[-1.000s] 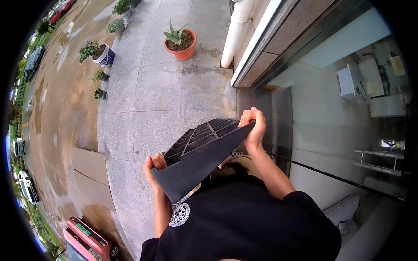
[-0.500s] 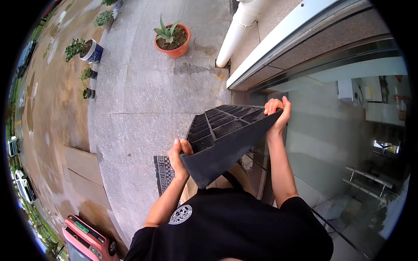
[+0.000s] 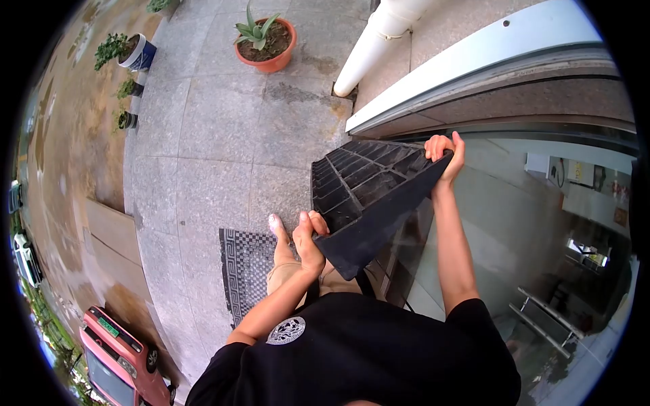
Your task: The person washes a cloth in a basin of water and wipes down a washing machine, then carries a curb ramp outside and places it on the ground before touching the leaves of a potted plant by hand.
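A black curb ramp, a wedge with a ribbed hollow underside, is held up in front of my body. Its open ribs face up and away from me, while a smooth dark face is turned toward me. At its near left corner my left hand grips the edge, fingers curled over the rim. My right hand is closed around the far right end, thumb raised along the outside. Below the ramp, a grey patterned doormat lies on the paving, and one foot shows beside my left hand.
A glass door with a metal handle stands on the right. A white drainpipe runs down the wall ahead. On the paving sits an orange-potted plant; smaller pots line the left edge. A pink car is parked lower left.
The ramp and both hands have shifted right in view, toward the glass door. More of the doormat and a foot now show. Both hands keep their hold.
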A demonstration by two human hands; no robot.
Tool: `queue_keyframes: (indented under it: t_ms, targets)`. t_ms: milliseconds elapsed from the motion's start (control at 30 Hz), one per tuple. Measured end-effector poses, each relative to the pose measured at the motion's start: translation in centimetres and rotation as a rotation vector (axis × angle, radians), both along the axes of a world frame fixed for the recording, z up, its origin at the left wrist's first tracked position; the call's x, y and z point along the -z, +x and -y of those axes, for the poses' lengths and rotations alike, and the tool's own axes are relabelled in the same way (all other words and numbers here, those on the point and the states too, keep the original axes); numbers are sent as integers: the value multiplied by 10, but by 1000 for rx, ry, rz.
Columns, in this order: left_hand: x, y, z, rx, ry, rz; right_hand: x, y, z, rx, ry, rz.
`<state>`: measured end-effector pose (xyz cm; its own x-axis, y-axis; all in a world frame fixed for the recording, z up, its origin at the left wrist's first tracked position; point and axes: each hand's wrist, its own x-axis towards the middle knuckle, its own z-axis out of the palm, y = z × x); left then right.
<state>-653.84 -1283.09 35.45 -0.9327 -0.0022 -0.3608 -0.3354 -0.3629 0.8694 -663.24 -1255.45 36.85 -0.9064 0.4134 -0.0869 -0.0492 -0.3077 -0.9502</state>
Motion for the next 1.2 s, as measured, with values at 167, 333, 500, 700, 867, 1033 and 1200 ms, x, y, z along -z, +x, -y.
queue_keyframes:
  t_ms: [167,333,500,700,867,1033,1200]
  targets:
    - [-6,-5,-20,130,-82,-95,15,-10,-35,-94,-15,-10]
    - [3,-4,-27,373,-242,-395,27,-23,-56,-127,-77,-61]
    - [-1,-1,-13,474,-261,-611,23,-22,-45,-102,-78,-71]
    - [-12,-7,13,424,-342,-302,24,-38,-8,-49,-83,-51]
    - [-15,-27,49,202,-347,57,26,-66,43,-72,-15,39]
    - [6,-54,100,-65,-248,108,29,-98,104,-21,128,93]
    - [20,-92,157,-200,-200,176,14,-124,169,16,263,164]
